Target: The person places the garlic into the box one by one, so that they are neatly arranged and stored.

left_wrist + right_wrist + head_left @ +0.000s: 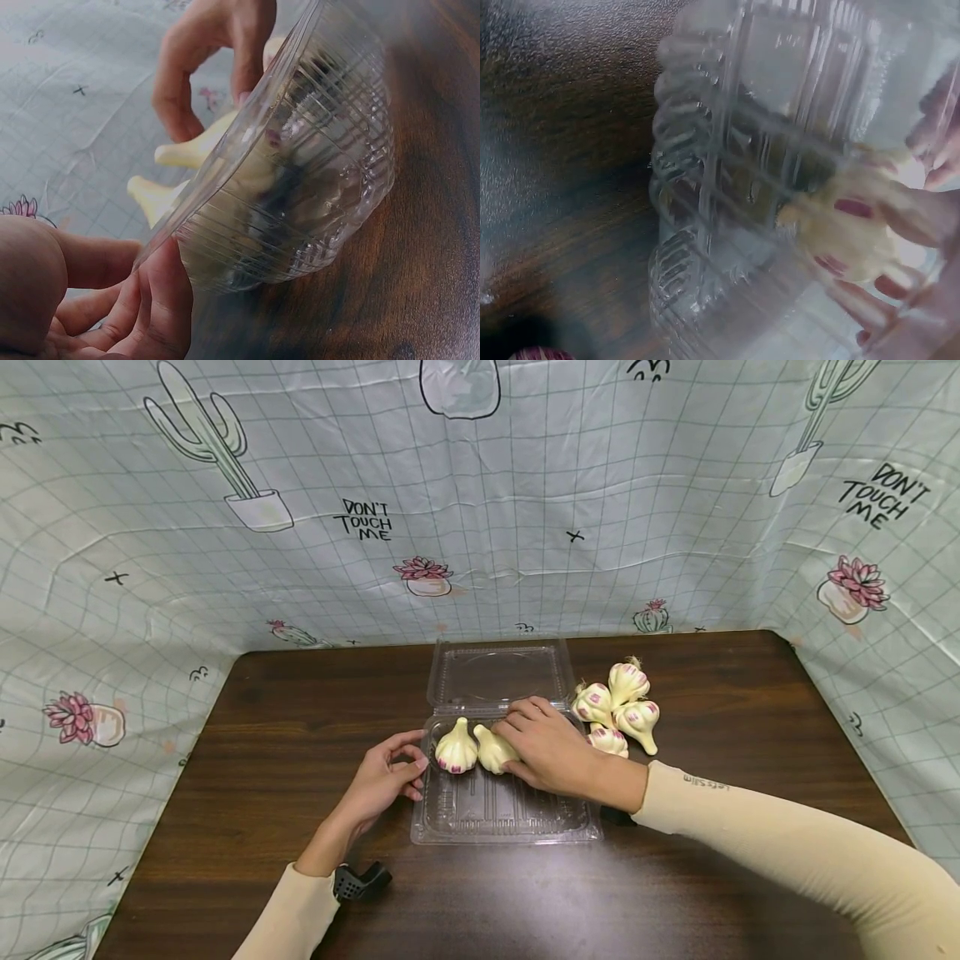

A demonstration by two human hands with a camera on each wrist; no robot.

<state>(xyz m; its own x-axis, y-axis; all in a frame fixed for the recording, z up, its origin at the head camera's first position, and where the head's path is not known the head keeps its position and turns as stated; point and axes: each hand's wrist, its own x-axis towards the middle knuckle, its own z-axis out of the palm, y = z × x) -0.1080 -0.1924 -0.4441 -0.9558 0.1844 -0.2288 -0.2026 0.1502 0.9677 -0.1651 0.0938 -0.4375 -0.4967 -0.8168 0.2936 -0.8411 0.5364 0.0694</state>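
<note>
A clear plastic clamshell container (487, 827) lies open on the table, its lid (501, 675) folded back toward the cloth. My left hand (386, 781) pinches the container's left rim between thumb and fingers, as the left wrist view shows. Inside the tray, my right hand (551, 747) grips a garlic bulb (492, 750), its stem end pointing up and left. Close on its left sits another garlic bulb (456, 748) with purple marks at its base. Seen through the clear wall in the right wrist view, fingers curl around the held garlic bulb (844, 225).
Several more garlic bulbs (637, 720) are clustered on the dark wooden table (300, 718), right of the container. One of them is partly covered by my right hand. A patterned cloth (495, 518) hangs behind the table and along its sides.
</note>
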